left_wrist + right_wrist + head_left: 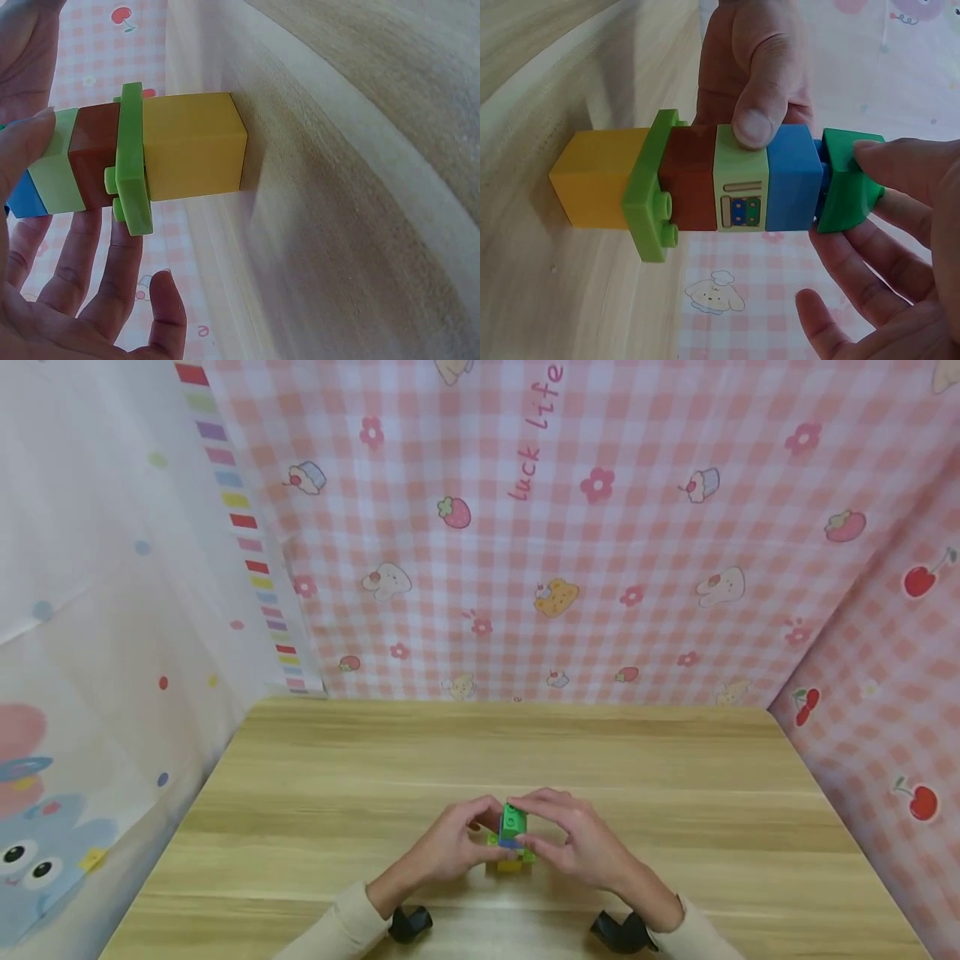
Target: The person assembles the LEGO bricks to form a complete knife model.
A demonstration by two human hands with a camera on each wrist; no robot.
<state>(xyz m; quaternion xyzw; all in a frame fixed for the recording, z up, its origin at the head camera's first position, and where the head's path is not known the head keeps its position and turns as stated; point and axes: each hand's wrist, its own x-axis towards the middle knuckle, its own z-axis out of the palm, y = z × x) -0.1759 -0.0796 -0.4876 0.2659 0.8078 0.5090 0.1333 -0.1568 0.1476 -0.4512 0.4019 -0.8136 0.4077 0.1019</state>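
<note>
A stack of building blocks stands on the wooden table (360,777). Its yellow block (196,146) is at the bottom, with a lime green plate (646,196) over it. Above come a brown block (690,178), a pale green block (742,172) with a printed picture, and a blue block (792,180). My left hand (453,843) grips the stack, thumb on the pale green block and fingers along the other side. With thumb and fingers, my right hand (585,843) pinches a sloped green block (849,180) at the top; a narrow gap with blue studs shows beneath it.
Pink checked cloth (525,552) hangs behind the table's far edge. White printed cloth (172,635) is on the left, and a cherry-patterned cloth (885,718) on the right. Black straps (624,933) are at both wrists.
</note>
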